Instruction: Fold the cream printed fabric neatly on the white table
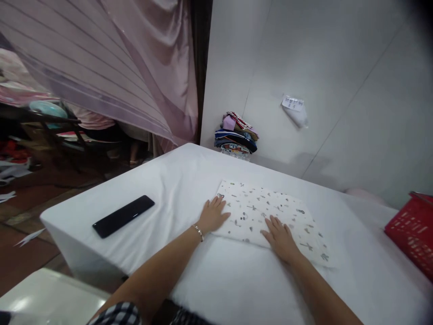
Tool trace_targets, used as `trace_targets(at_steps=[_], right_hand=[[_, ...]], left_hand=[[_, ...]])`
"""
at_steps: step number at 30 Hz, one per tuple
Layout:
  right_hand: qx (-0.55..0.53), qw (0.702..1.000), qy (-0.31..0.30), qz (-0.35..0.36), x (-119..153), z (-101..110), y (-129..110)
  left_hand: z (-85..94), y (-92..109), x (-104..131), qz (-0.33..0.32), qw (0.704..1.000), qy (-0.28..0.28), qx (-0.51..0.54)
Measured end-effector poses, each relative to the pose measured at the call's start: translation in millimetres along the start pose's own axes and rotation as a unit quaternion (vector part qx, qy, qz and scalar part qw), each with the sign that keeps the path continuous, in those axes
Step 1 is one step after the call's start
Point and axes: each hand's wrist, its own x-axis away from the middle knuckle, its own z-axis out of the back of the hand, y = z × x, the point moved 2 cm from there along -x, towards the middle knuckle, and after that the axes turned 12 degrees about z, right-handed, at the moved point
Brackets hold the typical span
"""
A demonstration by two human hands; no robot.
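A white cloth (243,203) printed with small grey and green motifs lies spread flat on the white-covered table (162,189). My left hand (213,215) rests on its left edge, fingers stretched out, with a bracelet at the wrist. Palm down on the front middle part of the cloth is my right hand (279,238), its fingers spread. Neither hand grips anything.
A long black flat object (123,215) lies at the table's left. Folded fabrics (236,135) are stacked by the wall. At the right edge stands a red basket (412,230). A pink curtain (158,67) hangs at the back left, with a person partly visible below it.
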Motion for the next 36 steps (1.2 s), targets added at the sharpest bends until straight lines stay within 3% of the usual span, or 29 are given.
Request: trace_targets(at_steps=[3,6,11,14,16,22,29,36], right_hand=[[-0.029,0.999,-0.026,-0.003,-5.1,3.1,-0.6],[-0.047,0.998,-0.012,0.034,-31.2,17.6,-13.6],[-0.047,0.995,-0.011,0.093,-126.6,32.6,-52.5],[-0.031,0.995,-0.003,0.099,-179.4,27.9,-67.1],[-0.017,0.996,0.005,0.091,-199.9,21.4,-69.6],[-0.019,0.996,-0.005,0.084,-212.1,13.6,-69.9],[-0.020,0.993,0.012,0.118,-226.6,13.2,-93.4],[-0.044,0.991,0.016,0.127,-212.1,15.9,-98.6]], left_hand=[[-11.7,-8.2,-1.5,0.003,1.000,-0.004,0.003],[-15.7,-10.4,-1.5,0.004,1.000,0.003,-0.003],[-17.8,-9.9,-1.6,-0.003,0.999,0.034,-0.006],[-19.7,-10.9,-1.4,-0.005,0.999,0.038,-0.007],[-20.7,-11.6,-1.1,-0.003,0.999,0.037,-0.006],[-21.4,-11.3,-0.6,-0.003,0.999,0.050,0.003],[-18.9,-10.2,-1.8,0.000,0.999,0.038,-0.011],[-15.4,-9.7,-4.3,-0.003,0.999,0.040,-0.031]])
